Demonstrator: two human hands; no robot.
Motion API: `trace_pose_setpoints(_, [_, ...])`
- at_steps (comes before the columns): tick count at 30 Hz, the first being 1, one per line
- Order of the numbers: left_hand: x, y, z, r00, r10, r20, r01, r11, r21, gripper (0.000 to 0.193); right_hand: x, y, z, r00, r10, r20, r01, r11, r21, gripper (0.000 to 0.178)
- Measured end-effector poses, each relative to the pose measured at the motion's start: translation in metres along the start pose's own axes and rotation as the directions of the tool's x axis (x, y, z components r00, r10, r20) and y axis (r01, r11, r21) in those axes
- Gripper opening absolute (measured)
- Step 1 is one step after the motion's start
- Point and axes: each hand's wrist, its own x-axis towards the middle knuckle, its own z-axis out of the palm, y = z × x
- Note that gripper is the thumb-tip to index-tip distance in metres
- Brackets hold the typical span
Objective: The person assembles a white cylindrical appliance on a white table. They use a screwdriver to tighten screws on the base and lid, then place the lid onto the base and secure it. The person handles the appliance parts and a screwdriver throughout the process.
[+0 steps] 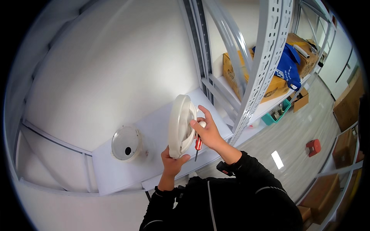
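A white, round, thick-rimmed housing [179, 125], which looks like a light fixture, is held on edge above the white table. My left hand [173, 161] grips its lower rim, thumb on the near side. At its open inner side is my right hand [208, 133], thumb touching the inner white part and index finger raised beside it. A screwdriver [198, 143] with a red and white handle is held in that same hand, its shaft pointing down. A small white rounded end shows by the thumb; I cannot tell what it belongs to.
On the white table [104, 173] lies a round, pale dish-like piece [126, 143] with a black spot. A perforated metal post [262, 65] rises at right. Beyond are shelves with cardboard boxes [275, 89], a blue bag [289, 65], a teal bin [278, 111] and a red object [313, 148] on the floor.
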Motion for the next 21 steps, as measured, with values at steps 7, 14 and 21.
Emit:
trace_pose_setpoints(7, [-0.006, -0.005, -0.022, 0.994, -0.017, -0.104, 0.033, 0.988, 0.149, 0.048, 0.001, -0.005, 0.007, 0.993, 0.065, 0.095, -0.060, 0.997, -0.047, 0.085])
trace_pose_setpoints(14, [0.006, -0.006, -0.061, 0.993, 0.009, -0.118, -0.063, 0.887, -0.458, 0.058, 0.016, -0.008, -0.031, 0.996, -0.066, 0.056, 0.078, 0.966, -0.247, 0.053])
trace_pose_setpoints(21, [0.008, 0.002, -0.076, 0.996, -0.076, -0.052, 0.026, 0.772, -0.635, 0.063, 0.017, -0.009, -0.048, 0.990, 0.034, 0.138, -0.003, 0.976, -0.218, 0.048])
